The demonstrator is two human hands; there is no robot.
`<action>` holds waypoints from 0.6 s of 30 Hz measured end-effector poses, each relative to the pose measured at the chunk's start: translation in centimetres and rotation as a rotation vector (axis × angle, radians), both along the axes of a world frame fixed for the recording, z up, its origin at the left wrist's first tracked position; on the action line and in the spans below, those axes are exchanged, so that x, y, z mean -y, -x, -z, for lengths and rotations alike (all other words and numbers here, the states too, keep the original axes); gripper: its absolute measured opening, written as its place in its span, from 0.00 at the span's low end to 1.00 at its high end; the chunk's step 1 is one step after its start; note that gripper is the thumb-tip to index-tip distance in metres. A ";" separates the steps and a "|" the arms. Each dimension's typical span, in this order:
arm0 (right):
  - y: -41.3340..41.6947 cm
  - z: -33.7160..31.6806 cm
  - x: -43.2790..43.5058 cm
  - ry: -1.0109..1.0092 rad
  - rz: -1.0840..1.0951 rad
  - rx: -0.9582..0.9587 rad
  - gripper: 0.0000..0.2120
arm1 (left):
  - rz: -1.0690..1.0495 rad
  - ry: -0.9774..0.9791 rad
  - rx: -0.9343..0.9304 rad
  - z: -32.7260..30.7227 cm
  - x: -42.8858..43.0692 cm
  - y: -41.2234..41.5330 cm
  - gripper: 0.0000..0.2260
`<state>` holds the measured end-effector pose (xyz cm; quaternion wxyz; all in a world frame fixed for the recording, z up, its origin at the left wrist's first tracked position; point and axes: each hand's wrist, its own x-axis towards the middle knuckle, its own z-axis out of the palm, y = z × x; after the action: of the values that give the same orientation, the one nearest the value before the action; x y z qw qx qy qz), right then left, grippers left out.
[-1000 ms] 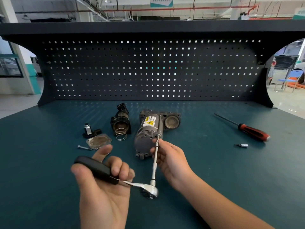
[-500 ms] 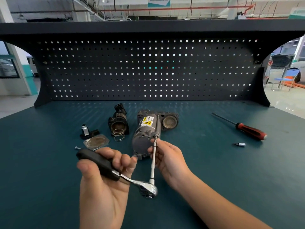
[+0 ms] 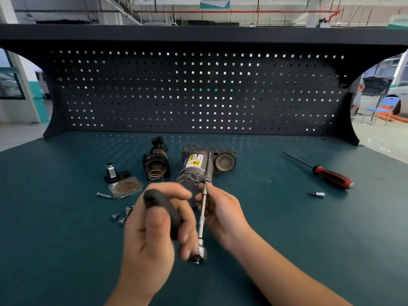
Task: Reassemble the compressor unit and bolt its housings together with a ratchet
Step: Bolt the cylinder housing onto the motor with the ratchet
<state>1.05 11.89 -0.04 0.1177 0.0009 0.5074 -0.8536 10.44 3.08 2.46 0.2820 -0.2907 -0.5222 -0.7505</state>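
Observation:
The grey compressor motor unit (image 3: 194, 171) with a yellow warning label lies at the bench's middle. A long bolt runs along its side, and the ratchet's thin extension bar (image 3: 202, 212) meets the bolt head. My right hand (image 3: 223, 212) pinches the extension bar near its tip. My left hand (image 3: 154, 228) grips the ratchet's black handle (image 3: 162, 210), now swung upright; the chrome ratchet head (image 3: 198, 255) sits below my fingers. A black cylinder housing (image 3: 156, 160) with a spring (image 3: 156, 175) lies left of the motor.
A square cover plate (image 3: 126, 187), a small black fitting (image 3: 113, 173), a long screw (image 3: 105, 195) and several loose bolts (image 3: 122, 216) lie at the left. A red-handled screwdriver (image 3: 324, 173) and a bit socket (image 3: 316, 194) lie at the right. A black pegboard (image 3: 198, 91) backs the green bench.
My left hand swung the ratchet handle from the left up toward the motor, turning the head. My right hand stayed on the extension bar. Loose bolts came into view at the left.

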 end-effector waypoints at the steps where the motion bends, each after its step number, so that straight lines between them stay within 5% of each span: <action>1: 0.1 0.0 -0.1 0.010 -0.016 -0.002 0.09 | 0.002 0.033 -0.004 -0.5 -0.1 0.1 0.15; 10: 0.4 0.1 -0.3 0.043 -0.067 -0.011 0.10 | 0.015 0.072 0.075 -2.1 0.0 -0.1 0.19; 15: 0.2 0.2 -0.6 0.046 -0.034 -0.009 0.11 | -0.090 0.138 0.122 -2.2 -0.1 -0.3 0.07; 18: 0.2 0.2 -1.2 0.023 -0.011 -0.020 0.15 | -0.136 0.237 0.133 -2.4 -0.8 -0.4 0.09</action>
<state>0.89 13.06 -0.20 0.1175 -0.0119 0.4988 -0.8586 10.84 3.85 4.84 0.2608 -0.2353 -0.6433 -0.6802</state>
